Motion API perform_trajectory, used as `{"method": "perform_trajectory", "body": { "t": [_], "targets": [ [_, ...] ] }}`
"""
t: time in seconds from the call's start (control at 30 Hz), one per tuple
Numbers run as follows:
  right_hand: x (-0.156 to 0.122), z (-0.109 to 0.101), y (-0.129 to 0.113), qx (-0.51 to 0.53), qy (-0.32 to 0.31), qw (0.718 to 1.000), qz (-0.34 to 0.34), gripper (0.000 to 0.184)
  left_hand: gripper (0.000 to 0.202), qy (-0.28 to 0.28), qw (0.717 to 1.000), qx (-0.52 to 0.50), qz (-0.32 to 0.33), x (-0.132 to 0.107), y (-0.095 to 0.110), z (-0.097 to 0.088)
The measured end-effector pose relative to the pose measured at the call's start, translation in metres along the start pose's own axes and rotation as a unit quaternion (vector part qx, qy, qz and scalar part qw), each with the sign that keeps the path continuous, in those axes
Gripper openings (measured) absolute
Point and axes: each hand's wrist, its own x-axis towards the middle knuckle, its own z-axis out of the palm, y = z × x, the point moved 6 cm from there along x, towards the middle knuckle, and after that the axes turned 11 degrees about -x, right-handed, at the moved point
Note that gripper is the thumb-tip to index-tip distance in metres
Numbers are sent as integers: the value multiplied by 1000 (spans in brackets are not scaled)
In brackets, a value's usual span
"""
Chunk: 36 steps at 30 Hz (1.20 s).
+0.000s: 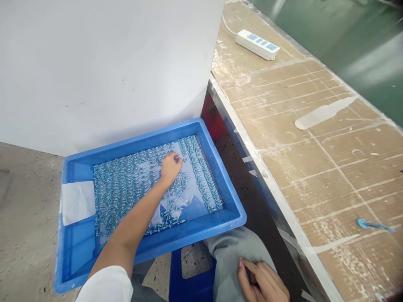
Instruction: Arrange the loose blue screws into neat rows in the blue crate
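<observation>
A blue plastic tray (226,197) sits low at my left, beside my knee. Its floor is covered with several rows of small light-blue parts (126,184). My left hand (170,167) reaches into the tray with its fingers curled and pinched on the small parts near the far side. My right hand (262,282) rests on my grey trouser leg at the bottom of the view, fingers loosely bent and holding nothing. A white label (77,202) is stuck on the tray's left wall.
A cardboard-covered table (315,138) wrapped in clear tape runs along the right. On it lie a white power strip (257,44) at the far end and a small blue part (373,225) near me. A white board (103,67) stands behind the tray. I sit on a blue stool (189,285).
</observation>
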Motion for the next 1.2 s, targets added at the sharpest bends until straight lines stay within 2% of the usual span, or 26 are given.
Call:
{"method": "perform_trajectory", "body": {
  "t": [0.07, 0.2, 0.47, 0.7, 0.9, 1.0, 1.1, 1.2],
  "targets": [
    [0, 0, 0, 0, 0, 1000, -1, 13, 25, -20, 1000, 11, 2, -4, -4, 0],
    [-1, 0, 1, 8, 3, 1000, 8, 14, 25, -50, 998, 36, -2, -9, 1, 9],
    [1, 0, -1, 13, 1, 1000, 3, 11, 17, -50, 994, 97, -8, -3, 7, 19],
    [-1, -1, 1, 11, 2, 1000, 3, 13, 19, -63, 992, 108, -31, -1, 9, 20],
    [-4, 1, 3, 17, -1, 1000, 6, 15, 28, -49, 992, 89, -76, 2, 10, 19],
    [-4, 1, 3, 17, 1, 1000, 8, 16, 30, -42, 993, 80, -77, 2, 13, 15],
    [-4, 1, 3, 17, 4, 1000, 5, 16, 27, -23, 996, 64, -53, -3, 16, 1],
    [-2, 0, 2, 17, 3, 1000, 2, 16, 18, -51, 997, 52, -8, -17, 17, -13]
  ]
}}
